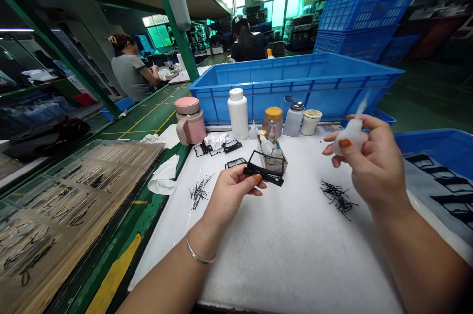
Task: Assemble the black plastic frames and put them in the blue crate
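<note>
Between the thumb and fingers of my left hand [234,187] is a black plastic frame [266,168] with a rectangular opening, held above the white work surface. My right hand [377,156] is wrapped round a small translucent squeeze bottle [351,134], its thin nozzle pointing up. On the white board below lie two piles of thin black strips, a left pile [200,191] and a right pile [337,197]. Several more black frames [236,162] rest behind my left hand. A small box of little bottles [271,149] stands just beyond the held frame.
Along the back stand a pink mug [190,122], a white bottle [238,114], a yellow-lidded jar [272,119], a pump dispenser [294,119] and a white tub [311,122]. Behind them is a big blue crate [295,85]. Black frames fill a bin [443,176] at right. Two people sit farther off.
</note>
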The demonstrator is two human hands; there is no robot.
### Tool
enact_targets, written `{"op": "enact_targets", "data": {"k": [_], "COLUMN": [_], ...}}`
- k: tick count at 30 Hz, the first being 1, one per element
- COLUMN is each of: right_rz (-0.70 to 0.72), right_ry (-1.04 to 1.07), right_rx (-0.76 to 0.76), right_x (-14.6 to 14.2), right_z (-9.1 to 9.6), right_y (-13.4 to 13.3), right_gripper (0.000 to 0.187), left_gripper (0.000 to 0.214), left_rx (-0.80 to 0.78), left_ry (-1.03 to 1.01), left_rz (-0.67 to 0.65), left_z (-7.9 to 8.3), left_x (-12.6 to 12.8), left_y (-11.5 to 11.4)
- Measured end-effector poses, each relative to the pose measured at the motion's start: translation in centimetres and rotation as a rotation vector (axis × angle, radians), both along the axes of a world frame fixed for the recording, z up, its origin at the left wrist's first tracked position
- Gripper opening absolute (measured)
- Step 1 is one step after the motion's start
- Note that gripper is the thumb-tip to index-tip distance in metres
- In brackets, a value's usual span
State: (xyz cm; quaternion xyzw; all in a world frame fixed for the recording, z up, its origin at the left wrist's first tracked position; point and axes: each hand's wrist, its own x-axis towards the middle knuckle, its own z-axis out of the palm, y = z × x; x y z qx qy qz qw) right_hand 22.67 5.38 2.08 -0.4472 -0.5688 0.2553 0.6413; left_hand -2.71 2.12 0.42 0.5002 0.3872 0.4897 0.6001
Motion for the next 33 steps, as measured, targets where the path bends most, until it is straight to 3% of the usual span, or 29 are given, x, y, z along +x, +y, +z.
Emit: {"op": "enact_targets", "data": {"k": [2,5,7,9,12,19,33], "right_rz": [0.039,-0.074,-0.114,-0.042,0.064,0.027,0.053], "right_ry": [-0.001,-0.09,-0.168,-0.223,-0.285,-0.401,-0.402], "right_rx": [0.103,0.228,0.308,0.354,0.38,0.435,0.446], "right_x": [-1.7,-3.4,-4.1,-4.5,-4.8,-4.9,-4.9], "right_z": [0.9,1.2,1.0,0.6,0.1,-0.3,-0.7], "right_y": [-1.9,-4.0,-4.8,-5.1,-5.2,-5.1,-4.9], "right_gripper": [0.035,0.023,0.023,0.026,0.028,0.03,0.036], "left_gripper": [0.019,0.019,0.019,0.02,0.021,0.02,0.019], "left_rx": [0.013,0.008,0.001,-0.004,-0.009,-0.013,-0.016], "left_ry": [0.008,0.013,0.014,0.018,0.024,0.011,-0.005], "left_rz": [0.002,0.006,0.012,0.02,0.027,0.011,-0.015], "left_z": [0.0,-0.1,-0.1,0.0,0.0,0.0,0.2], "left_x": [0.1,0.2,0.3,0.4,0.5,0.6,0.5], "left_y": [-0.1,-0.1,-0.2,-0.2,-0.3,-0.3,-0.4]}}
